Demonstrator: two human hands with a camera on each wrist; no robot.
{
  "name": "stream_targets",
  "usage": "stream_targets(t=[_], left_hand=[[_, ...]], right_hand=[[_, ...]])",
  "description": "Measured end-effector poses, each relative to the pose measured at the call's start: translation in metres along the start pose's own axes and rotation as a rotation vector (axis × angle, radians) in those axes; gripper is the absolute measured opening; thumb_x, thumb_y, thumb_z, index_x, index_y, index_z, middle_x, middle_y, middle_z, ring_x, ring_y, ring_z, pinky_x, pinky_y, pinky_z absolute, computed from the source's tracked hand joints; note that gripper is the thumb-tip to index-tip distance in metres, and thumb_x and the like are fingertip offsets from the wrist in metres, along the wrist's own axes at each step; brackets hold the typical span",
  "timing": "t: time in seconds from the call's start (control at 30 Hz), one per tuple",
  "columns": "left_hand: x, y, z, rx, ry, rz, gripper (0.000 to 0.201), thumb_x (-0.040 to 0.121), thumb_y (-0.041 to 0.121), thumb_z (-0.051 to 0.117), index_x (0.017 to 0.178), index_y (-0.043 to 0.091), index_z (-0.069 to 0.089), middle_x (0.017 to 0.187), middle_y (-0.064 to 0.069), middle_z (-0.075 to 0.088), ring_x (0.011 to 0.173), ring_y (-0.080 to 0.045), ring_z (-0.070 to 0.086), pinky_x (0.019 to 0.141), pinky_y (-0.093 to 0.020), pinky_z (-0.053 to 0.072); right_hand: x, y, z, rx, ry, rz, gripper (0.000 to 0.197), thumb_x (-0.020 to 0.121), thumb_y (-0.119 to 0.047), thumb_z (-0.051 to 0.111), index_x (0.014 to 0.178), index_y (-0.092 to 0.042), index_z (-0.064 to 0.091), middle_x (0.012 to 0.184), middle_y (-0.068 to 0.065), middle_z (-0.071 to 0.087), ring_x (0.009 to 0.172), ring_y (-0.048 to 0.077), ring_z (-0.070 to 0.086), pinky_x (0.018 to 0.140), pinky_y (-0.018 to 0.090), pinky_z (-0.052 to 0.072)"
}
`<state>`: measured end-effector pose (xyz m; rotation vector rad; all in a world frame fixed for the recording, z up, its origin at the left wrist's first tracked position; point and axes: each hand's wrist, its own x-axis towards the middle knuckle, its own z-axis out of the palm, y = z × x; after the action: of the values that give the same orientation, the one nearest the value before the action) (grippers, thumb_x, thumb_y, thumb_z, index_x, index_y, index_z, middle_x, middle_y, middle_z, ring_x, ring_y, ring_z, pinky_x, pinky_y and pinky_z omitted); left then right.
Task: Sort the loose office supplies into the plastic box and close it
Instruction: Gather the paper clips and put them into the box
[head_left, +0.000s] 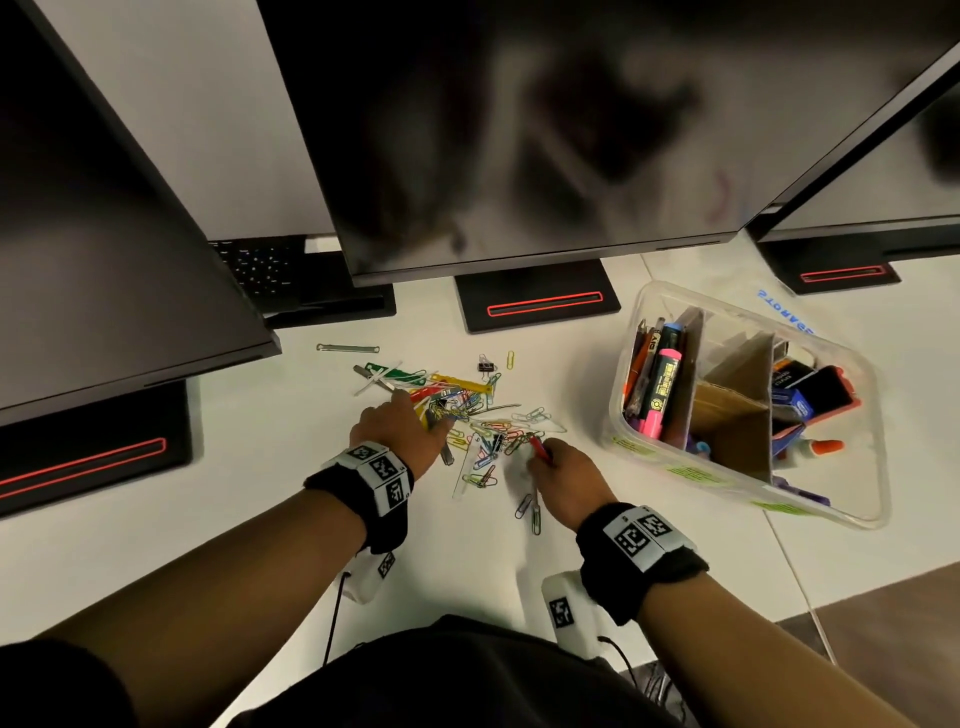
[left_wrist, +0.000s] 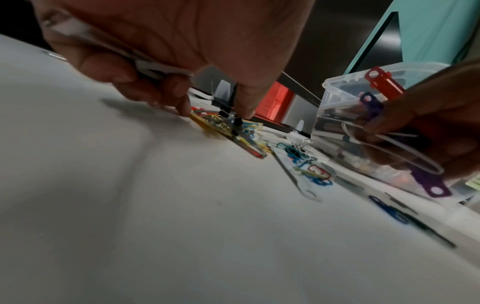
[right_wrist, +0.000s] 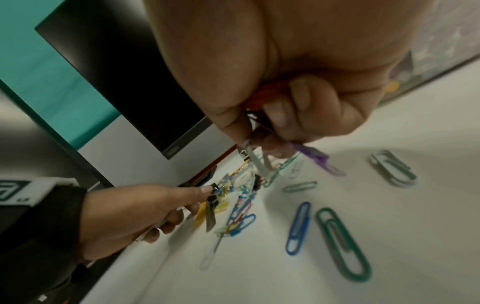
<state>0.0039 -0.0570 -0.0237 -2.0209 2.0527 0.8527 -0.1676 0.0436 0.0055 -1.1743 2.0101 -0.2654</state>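
Mostly bright clips (head_left: 485, 434) and fasteners (head_left: 461, 385) (tangled)

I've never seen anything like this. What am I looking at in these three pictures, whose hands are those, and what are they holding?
There is no machine here: a person works with two bare hands and wears three cameras. The wide picture comes from a camera on the head, looking down at a white desk in front of dark monitors. The other two come from cameras strapped to the wrists, looking along each hand, which is why the fingers seem so large. On the desk lie a pile of coloured paper clips and a clear plastic box with markers in it. The left hand has its fingertips down in the pile and grips a white strip. The right hand holds a red strip and a purple strip.
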Motion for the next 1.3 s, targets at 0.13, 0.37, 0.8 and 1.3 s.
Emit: stream_targets(t=[0.13, 0.37, 0.8, 1.3], left_hand=[[-0.001, -0.002, 0.001, 0.015, -0.015, 0.044, 0.067, 0.082, 0.063, 0.052, 0.125, 0.012, 0.043, 0.124, -0.012, 0.058, 0.117, -0.031, 0.05, 0.095, -0.042, 0.046], [-0.001, -0.004, 0.0, 0.07, -0.016, 0.082, 0.056, 0.087, 0.04, 0.061, 0.128, 0.01, 0.04, 0.131, -0.012, 0.053, 0.121, -0.031, 0.047, 0.097, -0.039, 0.042], [-0.013, 0.001, 0.004, 0.091, -0.046, -0.144, 0.038, 0.094, 0.031, 0.047, 0.122, 0.005, 0.05, 0.127, -0.016, 0.058, 0.115, -0.033, 0.057, 0.092, -0.034, 0.046], [-0.062, 0.026, -0.019, 0.12, 0.022, -0.18, 0.042, 0.096, 0.04, 0.037, 0.114, 0.007, 0.055, 0.123, -0.015, 0.06, 0.114, -0.031, 0.056, 0.093, -0.033, 0.044]], right_hand=[[-0.008, -0.007, -0.004, 0.138, 0.051, -0.075, 0.017, 0.095, -0.015, 0.042, 0.08, -0.009, 0.046, 0.081, 0.017, 0.06, 0.078, 0.032, 0.056, 0.075, 0.038, 0.045], [-0.025, -0.037, -0.036, 0.262, 0.046, -0.258, 0.018, 0.096, -0.01, 0.04, 0.083, -0.022, 0.038, 0.06, 0.0, 0.059, 0.048, 0.011, 0.051, 0.057, 0.031, 0.043], [-0.018, 0.003, -0.178, 0.23, 0.248, -0.003, 0.026, 0.094, -0.009, 0.041, 0.078, -0.004, 0.061, 0.078, 0.018, 0.064, 0.072, 0.032, 0.058, 0.072, 0.038, 0.046], [0.036, 0.049, -0.225, -0.174, 0.024, 0.082, 0.013, 0.084, -0.012, 0.062, 0.077, -0.003, 0.067, 0.082, 0.016, 0.064, 0.083, 0.036, 0.064, 0.071, 0.035, 0.049]])
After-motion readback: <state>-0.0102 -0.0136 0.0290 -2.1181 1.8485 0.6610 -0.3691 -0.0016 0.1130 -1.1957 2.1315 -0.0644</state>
